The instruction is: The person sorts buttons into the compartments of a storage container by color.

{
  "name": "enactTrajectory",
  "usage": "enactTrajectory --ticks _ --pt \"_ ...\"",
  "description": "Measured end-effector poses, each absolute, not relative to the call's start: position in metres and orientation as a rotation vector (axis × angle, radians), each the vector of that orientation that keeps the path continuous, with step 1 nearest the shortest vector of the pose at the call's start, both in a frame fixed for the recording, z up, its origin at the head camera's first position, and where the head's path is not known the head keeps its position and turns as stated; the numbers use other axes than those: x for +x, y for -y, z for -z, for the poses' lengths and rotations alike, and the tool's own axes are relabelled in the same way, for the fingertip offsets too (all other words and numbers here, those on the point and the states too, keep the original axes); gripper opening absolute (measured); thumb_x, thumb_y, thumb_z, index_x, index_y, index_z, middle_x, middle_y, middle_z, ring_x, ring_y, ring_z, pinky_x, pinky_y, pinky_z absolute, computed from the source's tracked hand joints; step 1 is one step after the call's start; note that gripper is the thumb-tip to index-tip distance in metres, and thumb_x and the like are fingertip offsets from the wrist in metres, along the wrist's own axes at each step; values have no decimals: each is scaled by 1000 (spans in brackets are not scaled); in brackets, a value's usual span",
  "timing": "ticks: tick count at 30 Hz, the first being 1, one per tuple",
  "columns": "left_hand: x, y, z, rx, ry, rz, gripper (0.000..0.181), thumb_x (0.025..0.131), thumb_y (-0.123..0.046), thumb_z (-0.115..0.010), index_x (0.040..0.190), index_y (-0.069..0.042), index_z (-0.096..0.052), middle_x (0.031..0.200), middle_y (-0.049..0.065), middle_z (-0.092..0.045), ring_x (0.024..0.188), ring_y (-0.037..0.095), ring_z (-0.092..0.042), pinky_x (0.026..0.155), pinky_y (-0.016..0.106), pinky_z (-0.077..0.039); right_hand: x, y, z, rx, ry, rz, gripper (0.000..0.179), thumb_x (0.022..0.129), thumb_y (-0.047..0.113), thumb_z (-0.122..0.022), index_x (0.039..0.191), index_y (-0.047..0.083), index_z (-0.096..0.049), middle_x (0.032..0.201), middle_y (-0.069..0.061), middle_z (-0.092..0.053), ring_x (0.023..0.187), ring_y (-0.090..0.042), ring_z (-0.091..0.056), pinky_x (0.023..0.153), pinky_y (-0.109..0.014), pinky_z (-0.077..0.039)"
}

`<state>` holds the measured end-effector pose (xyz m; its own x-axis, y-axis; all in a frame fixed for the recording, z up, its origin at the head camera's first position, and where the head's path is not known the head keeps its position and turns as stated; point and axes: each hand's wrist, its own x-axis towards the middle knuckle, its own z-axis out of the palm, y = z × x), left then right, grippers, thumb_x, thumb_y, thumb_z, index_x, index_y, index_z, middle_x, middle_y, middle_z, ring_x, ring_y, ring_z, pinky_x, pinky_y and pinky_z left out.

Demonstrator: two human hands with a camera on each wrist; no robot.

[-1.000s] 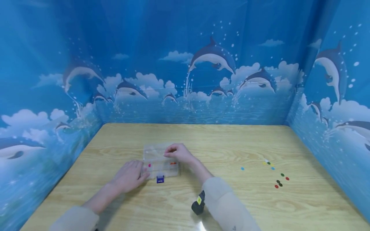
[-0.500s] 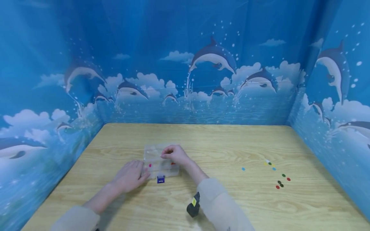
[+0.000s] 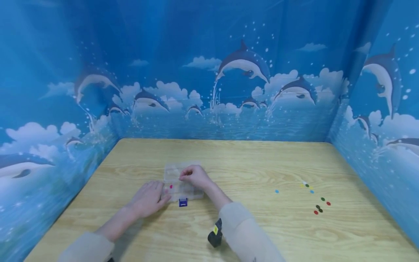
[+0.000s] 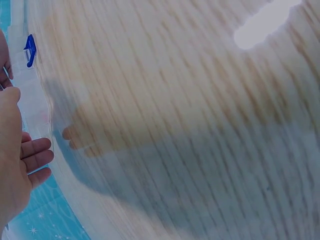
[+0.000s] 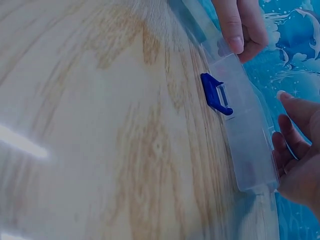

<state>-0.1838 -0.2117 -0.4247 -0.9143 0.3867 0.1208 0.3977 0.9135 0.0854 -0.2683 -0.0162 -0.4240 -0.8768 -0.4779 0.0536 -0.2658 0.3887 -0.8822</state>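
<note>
A clear plastic box [image 3: 193, 195] with a raised lid [image 3: 171, 173] sits on the table; a dark blue latch [image 3: 183, 202] hangs at its front. One magenta disc [image 3: 171, 186] shows inside on the left. My left hand [image 3: 148, 199] rests against the box's left end, fingers loosely extended and thumb toward the front corner. Over the back of the box is my right hand [image 3: 196, 177], thumb and index fingertips close together in the head view; whether a small disc is between them cannot be made out. In the right wrist view its other fingers [image 5: 289, 145] bend.
Several small coloured discs lie on the right of the table, among them a blue disc [image 3: 276, 191], a green disc [image 3: 323, 199] and a red disc [image 3: 328, 203]. A black wrist camera [image 3: 215, 234] hangs by the right sleeve. A dolphin-print curtain [image 3: 209, 91] encloses the table.
My right hand has moved left and slightly down over the box, and it now covers the orange-red discs seen earlier at the right. The left hand has stayed nearly in place.
</note>
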Motion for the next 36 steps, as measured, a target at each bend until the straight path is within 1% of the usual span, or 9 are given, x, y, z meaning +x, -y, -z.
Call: enactTrajectory --ticks 5,11,17,23,27,34,36 --pt "-184 211 423 -609 2983 169 38 93 -37 -52 102 0 -52 97 14 -57 95 33 -55 88 49 -43 -268 18 424 -657 -2463 1473 6 82 12 -69 85 7 -71 83 1 -63 76 -9 -54 69 -23 -47" --pt "-184 211 423 -597 3009 162 40 93 -38 -50 105 0 -52 98 14 -57 96 32 -54 89 49 -43 -266 20 422 -642 -2470 1461 6 82 11 -70 86 7 -72 84 1 -64 75 -9 -54 68 -23 -47" --pt "-185 211 423 -600 3003 164 40 93 -38 -51 106 0 -53 99 15 -57 97 33 -54 88 49 -43 -267 18 422 -659 -2462 1463 9 83 10 -68 90 5 -71 87 -1 -65 78 -11 -56 71 -24 -48" --pt "-183 210 423 -604 2995 169 42 93 -37 -51 108 2 -53 103 19 -58 102 36 -54 92 51 -41 -269 13 423 -651 -2429 1526 12 84 10 -67 93 3 -71 89 -5 -67 80 -12 -58 70 -22 -49" --pt "-183 209 422 -598 2990 173 45 92 -36 -52 111 4 -52 108 22 -57 105 38 -53 94 52 -39 -271 7 422 -595 -2373 1581 14 84 12 -68 96 4 -70 92 -4 -67 81 -12 -59 68 -24 -51" --pt "-183 208 421 -607 2980 179 40 92 -34 -53 107 3 -53 106 22 -58 104 38 -53 96 52 -38 -277 -9 419 -510 -2310 1660 19 85 14 -67 101 4 -69 95 -3 -66 87 -14 -58 79 -28 -49" --pt "-183 208 420 -607 2977 177 38 92 -34 -54 104 2 -53 104 20 -58 103 37 -54 95 52 -39 -280 -16 418 -487 -2310 1687 19 85 13 -67 101 2 -68 93 -3 -66 85 -13 -58 78 -27 -49"
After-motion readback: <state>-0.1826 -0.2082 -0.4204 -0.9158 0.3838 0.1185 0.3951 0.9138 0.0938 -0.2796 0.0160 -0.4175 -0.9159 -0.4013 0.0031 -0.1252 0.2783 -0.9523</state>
